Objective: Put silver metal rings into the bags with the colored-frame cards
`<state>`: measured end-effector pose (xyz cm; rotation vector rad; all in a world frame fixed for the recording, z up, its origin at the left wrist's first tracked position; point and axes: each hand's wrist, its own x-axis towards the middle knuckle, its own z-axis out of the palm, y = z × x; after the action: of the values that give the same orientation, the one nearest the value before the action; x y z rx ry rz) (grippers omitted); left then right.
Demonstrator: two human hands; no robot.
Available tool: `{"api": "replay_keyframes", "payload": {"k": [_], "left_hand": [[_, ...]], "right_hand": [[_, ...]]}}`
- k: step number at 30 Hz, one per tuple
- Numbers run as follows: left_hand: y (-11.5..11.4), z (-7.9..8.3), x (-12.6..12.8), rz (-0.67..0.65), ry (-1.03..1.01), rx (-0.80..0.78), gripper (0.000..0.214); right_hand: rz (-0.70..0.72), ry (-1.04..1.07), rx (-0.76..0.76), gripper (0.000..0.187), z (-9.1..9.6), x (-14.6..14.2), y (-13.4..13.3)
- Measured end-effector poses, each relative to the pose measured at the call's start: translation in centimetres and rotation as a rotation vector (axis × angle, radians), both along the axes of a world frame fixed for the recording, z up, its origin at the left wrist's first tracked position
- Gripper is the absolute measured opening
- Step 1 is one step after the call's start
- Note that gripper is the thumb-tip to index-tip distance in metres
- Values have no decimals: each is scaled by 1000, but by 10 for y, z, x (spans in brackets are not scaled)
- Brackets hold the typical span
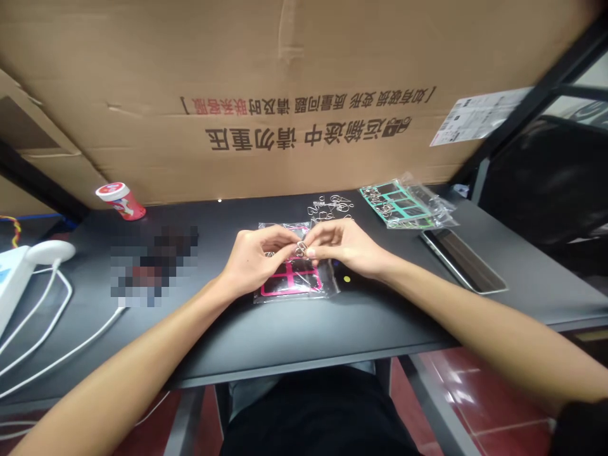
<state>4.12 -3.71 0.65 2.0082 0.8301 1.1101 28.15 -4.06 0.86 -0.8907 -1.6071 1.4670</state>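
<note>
My left hand (263, 256) and my right hand (344, 248) meet over the middle of the table. Their fingertips pinch small silver metal rings (301, 248), which look like key ring hardware. Right under the hands lies a clear plastic bag (330, 288) with a pink-framed card (292, 285) inside. My fingers cover the upper part of that card. Just beyond my right hand, a loose pile of metal rings and clasps (327, 206) rests on the table. A small yellow dot-like piece (346, 278) sits below my right hand.
To the right are plastic bags with a teal-framed card (399, 202) and a smartphone (463, 259). A red-and-white tub (121, 201) stands at the back left. White cables (66, 304) run along the left side of the dark table (294, 335). Cardboard (304, 57) rises behind.
</note>
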Motion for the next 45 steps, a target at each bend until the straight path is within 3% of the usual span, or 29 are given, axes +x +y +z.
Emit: {"api": "replay_keyframes", "payload": {"k": [7,16,22,29,36,45], "left_hand": [[1,3,0,31,7,-90,19],[5,0,-1,21,13,-154,21],[4,4,1,27,-2,-252,20],[5,4,0,-15,4,-349,19],[1,7,3,53,47,-206,12],[-2,3,4,5,50,-167,14]], "right_hand": [[-44,-71,153,25,2,-1,-3],[-92,-107,171,29,-1,-3,-6],[-145,-150,281,28,-2,-2,-8],[-95,-136,172,32,-2,2,-4],[-78,-54,-20,34,-7,4,-1],[-87,-170,72,27,1,1,-7]]}}
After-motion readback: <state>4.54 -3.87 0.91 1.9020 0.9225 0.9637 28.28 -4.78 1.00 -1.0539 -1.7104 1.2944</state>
